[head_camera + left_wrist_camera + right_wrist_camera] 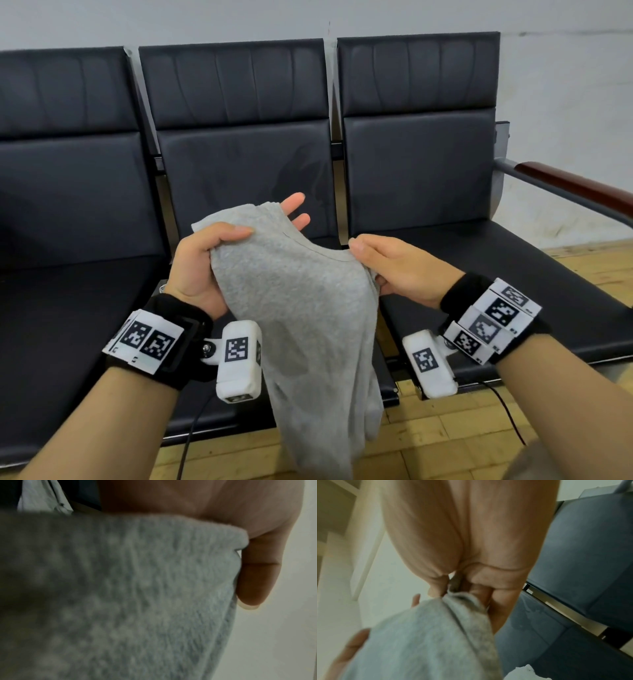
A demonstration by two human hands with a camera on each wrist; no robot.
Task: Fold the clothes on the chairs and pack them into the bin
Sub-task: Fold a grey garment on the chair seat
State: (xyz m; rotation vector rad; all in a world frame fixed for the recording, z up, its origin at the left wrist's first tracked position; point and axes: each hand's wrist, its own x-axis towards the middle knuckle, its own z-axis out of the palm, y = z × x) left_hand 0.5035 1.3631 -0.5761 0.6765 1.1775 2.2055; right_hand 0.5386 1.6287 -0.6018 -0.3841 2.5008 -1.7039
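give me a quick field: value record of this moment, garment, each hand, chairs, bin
garment: grey knit garment, held up in the air, lower part hanging toward the floor, not folded flat
left hand: left hand grips the garment's top edge, thumb on top
right hand: right hand pinches the garment's other side
chairs: row of black chairs behind the garment, seats in the head view bare
floor: wooden floor
bin: not in view

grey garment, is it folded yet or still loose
Still loose. The grey garment hangs bunched in the air between the left hand and right hand, which grip its top edge, above the chairs.
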